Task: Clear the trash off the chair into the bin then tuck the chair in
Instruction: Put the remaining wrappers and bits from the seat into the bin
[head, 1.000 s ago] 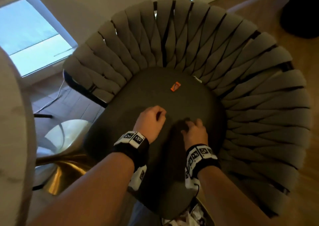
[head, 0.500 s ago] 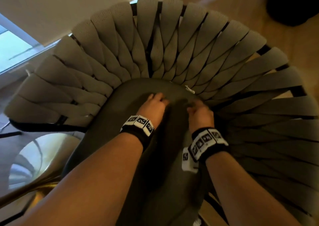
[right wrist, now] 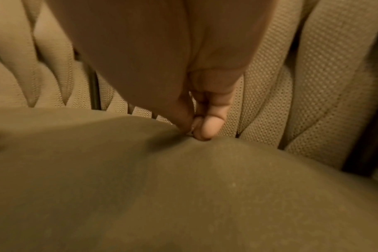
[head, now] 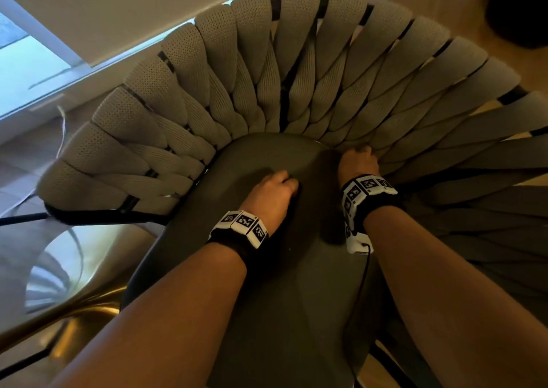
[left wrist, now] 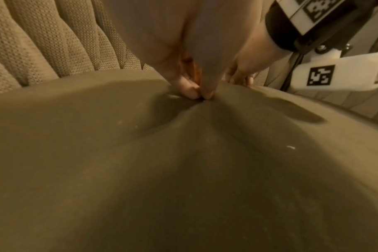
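The chair fills the head view, with a dark seat cushion (head: 267,313) and a woven beige backrest (head: 296,61). My left hand (head: 281,181) is curled on the middle of the seat. In the left wrist view its thumb and fingers (left wrist: 202,97) press together on the fabric, with an orange wrapper (left wrist: 195,73) tucked between them. My right hand (head: 360,152) is at the back right seam where seat meets backrest. There its thumb and forefinger (right wrist: 196,131) pinch a small pale scrap (right wrist: 192,131), mostly hidden. A tiny white speck (left wrist: 290,147) lies on the seat.
The shiny gold base of a table (head: 74,313) stands close to the chair's left. A window (head: 29,70) and a thin cable (head: 62,126) on the floor lie beyond it. A dark round object (head: 522,8) sits on the wooden floor at the top right.
Both hands moved forward from the seat's middle toward the backrest. The orange wrapper that lay loose on the seat is now in my left hand. My right hand reached the seam.
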{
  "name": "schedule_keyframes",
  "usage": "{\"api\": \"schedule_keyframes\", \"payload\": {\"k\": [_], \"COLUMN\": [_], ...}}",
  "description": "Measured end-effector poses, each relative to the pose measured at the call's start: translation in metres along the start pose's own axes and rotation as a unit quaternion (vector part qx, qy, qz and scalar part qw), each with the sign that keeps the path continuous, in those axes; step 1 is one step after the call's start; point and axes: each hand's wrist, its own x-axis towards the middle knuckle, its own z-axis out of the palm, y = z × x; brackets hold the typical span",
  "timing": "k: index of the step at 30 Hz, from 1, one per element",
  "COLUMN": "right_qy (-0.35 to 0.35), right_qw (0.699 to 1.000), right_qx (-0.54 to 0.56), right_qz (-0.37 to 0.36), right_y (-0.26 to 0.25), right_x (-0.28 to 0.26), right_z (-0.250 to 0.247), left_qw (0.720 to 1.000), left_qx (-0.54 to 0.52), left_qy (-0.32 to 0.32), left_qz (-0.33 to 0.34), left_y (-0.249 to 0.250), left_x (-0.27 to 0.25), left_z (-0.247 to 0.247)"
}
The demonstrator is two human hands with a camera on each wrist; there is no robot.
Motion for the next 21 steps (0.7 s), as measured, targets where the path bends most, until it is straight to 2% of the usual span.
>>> {"api": "schedule_keyframes", "payload": {"k": [5, 9, 13, 16, 21], "right_qy": [0.013, 0.055, 0.009, -0.036, -0.031], "right_qw": [0.999, 0.995, 0.993, 0.990, 0.960], "right_qx": [0.042, 0.076, 0.110, 0.136, 0.279], "right_qz": [0.019, 0.017, 0.036, 0.034, -0.009], "right_y": [0.005, 0.019, 0.029, 0.036, 0.054], "right_x": [-0.002, -0.012, -0.033, -0.061, -0.142], "right_z": [-0.005, -0.004, 0.004, 0.003, 0.020], "left_qw": [1.000, 0.998, 0.993, 0.987, 0.979], "left_qx": [-0.020, -0.047, -0.072, -0.085, -0.106], "left_qy": [0.003, 0.015, 0.017, 0.032, 0.050], "left_qz": [-0.008, -0.046, -0.093, -0.129, -0.166], "left_y": [-0.002, -0.005, -0.007, -0.003, 0.015], "left_x": [-0.005, -0.015, -0.034, -0.054, -0.099], "left_z": [-0.001, 0.000, -0.003, -0.001, 0.012]}}
